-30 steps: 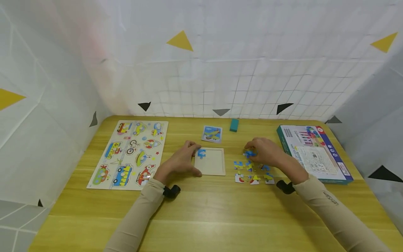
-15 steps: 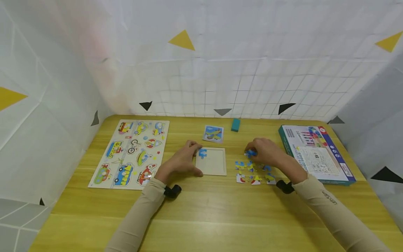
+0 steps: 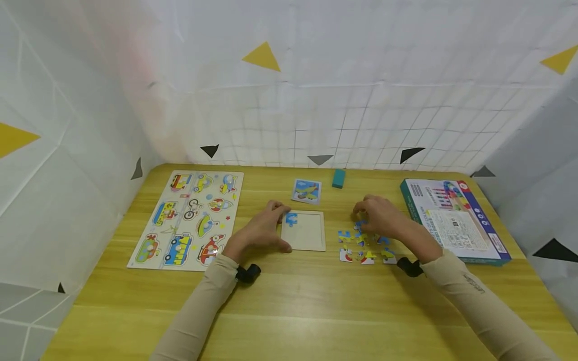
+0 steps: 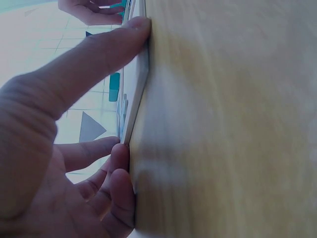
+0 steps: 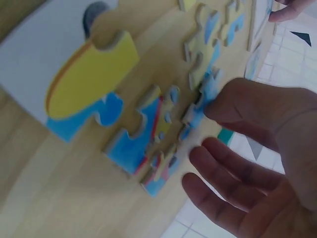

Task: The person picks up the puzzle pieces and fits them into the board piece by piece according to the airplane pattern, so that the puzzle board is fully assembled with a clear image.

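My left hand (image 3: 264, 228) holds a square wooden puzzle tray (image 3: 309, 235) by its left side, thumb at the near corner and fingers at the far corner. One blue puzzle piece (image 3: 291, 219) lies in the tray's far left corner. To the right, my right hand (image 3: 383, 216) pinches another blue jigsaw piece (image 5: 210, 85) at the far side of several loose pieces. In the right wrist view its thumb (image 5: 233, 101) presses on that piece, the index fingertip is hidden, and the other fingers are bent clear of it. Among the loose pieces is a yellow and white one (image 5: 94, 74).
A picture card (image 3: 307, 191) with an airplane lies behind the tray, and a teal block (image 3: 338, 178) beside it. A vehicle peg puzzle board (image 3: 212, 198) is on the left. A flat printed box (image 3: 444, 200) stands right of my right hand.
The blue piece at my right fingertips has shifted slightly toward the other loose pieces. My left hand stays on the tray. The head view has shifted a little.
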Available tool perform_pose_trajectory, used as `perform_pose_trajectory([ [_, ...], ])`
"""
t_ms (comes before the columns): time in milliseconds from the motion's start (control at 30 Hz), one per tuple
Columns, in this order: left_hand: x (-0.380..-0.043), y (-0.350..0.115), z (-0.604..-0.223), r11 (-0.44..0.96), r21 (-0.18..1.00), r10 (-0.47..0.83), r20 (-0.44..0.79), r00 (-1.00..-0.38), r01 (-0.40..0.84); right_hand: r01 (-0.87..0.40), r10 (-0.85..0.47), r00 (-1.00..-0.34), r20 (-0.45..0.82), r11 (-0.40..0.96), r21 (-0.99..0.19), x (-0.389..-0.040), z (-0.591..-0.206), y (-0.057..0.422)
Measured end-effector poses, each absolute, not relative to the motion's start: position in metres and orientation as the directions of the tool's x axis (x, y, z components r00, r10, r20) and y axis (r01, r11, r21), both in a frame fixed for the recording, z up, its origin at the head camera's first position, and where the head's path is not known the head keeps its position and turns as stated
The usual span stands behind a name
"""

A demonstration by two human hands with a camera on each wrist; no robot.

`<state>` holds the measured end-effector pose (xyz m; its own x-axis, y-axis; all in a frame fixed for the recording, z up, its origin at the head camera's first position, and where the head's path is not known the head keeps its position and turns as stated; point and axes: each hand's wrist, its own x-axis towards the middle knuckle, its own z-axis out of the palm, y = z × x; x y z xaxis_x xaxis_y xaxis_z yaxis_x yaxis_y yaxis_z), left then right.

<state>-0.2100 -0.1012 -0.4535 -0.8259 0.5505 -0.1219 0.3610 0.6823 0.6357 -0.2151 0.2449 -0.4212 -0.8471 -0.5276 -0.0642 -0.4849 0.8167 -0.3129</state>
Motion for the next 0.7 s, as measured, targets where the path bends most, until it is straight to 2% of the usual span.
perform_pose_trajectory([
  [333,-0.2113,-0.1015,-0.4522,0.697,0.619,0.541,-0.124,-0.832,0.362,-0.538,-0.592,-0.797,-0.123,0.787,-0.303,-0.2163,-0.4151,0.2458],
  [700,-0.2115,-0.1013,-0.4549,0.691,0.622,0.549,-0.12,-0.827,0.368,-0.532,-0.594,-0.797,-0.11,0.776,-0.338,-0.2182,-0.418,0.2454],
])
